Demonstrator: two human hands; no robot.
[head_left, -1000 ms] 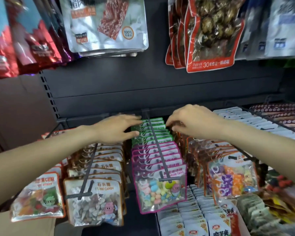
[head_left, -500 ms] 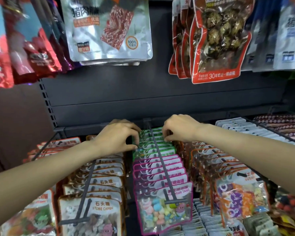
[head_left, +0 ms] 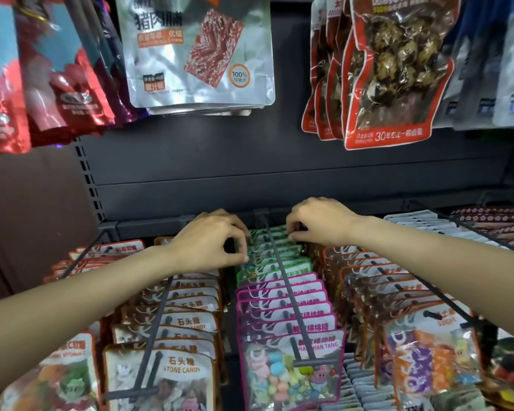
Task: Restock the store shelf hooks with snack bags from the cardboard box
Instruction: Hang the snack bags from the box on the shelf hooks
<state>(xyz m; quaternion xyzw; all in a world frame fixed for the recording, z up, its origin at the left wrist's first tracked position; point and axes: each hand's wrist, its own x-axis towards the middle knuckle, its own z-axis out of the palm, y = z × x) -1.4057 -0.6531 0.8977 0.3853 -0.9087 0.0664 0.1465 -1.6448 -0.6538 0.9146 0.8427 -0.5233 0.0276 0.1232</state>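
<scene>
1. left hand [head_left: 211, 244] and right hand [head_left: 318, 223] pinch the green-edged bags [head_left: 272, 253] at 12 o'clock, fingers curled on either side of the hook [head_left: 282, 289].
2. likely seating them rearward; pink-edged bags [head_left: 285, 307] hang in front at 6 o'clock.
3. cardboard box not visible.

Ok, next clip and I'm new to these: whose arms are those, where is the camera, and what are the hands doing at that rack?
There is no machine here. A person wears a wide-angle camera on the head, looking forward and down, so both bare arms reach in from the bottom corners. In front is a dark store shelf with long hooks carrying rows of hanging candy bags. The left hand and right hand are at the back of the middle hook, fingers curled on the green-edged bags, one hand at each side. In front of those hang pink-edged bags. The neighbouring hook holds stone candy bags. Above hang larger packs, including a silver pouch. No cardboard box is in view.
</scene>
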